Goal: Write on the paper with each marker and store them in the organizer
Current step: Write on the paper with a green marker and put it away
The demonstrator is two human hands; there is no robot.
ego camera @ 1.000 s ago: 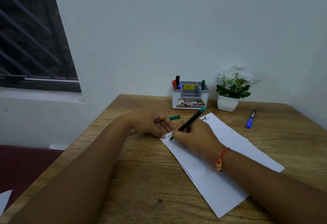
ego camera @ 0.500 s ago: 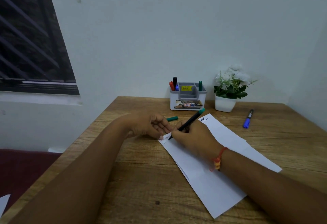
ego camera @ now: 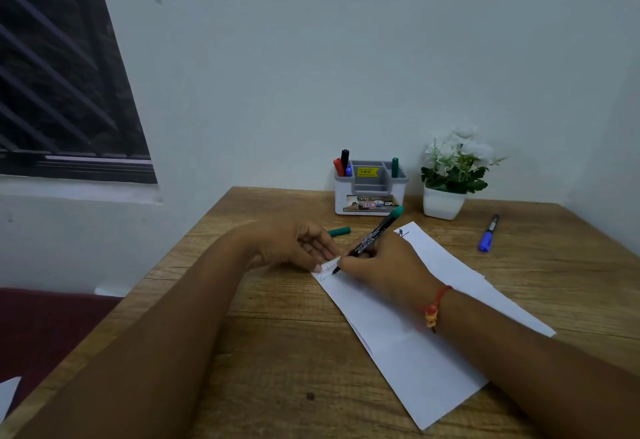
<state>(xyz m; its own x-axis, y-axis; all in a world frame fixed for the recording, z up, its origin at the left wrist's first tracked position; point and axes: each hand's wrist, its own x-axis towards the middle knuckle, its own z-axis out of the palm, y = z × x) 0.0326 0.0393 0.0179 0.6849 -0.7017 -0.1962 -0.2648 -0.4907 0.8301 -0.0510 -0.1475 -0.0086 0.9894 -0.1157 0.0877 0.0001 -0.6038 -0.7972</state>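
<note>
A white paper [ego camera: 415, 341] lies slanted on the wooden table [ego camera: 277, 369]. My right hand [ego camera: 381, 265] grips a black marker with a green end [ego camera: 377, 230], its tip touching the paper's upper left corner, where faint writing shows. My left hand [ego camera: 298, 244] rests there with fingertips pressing the paper's corner down. A green cap [ego camera: 339, 231] lies on the table just behind my left hand. The grey and white organizer [ego camera: 370, 192] stands at the back edge with red, black, blue and green markers in it.
A blue marker [ego camera: 487, 234] lies on the table to the right of the paper. A white pot with white flowers [ego camera: 446, 189] stands beside the organizer. A wall closes the back, and a dark window [ego camera: 62, 75] is at the left.
The marker tip has shifted slightly along the paper's corner and a little more writing shows. My left hand stays on the corner. The camera moved slightly.
</note>
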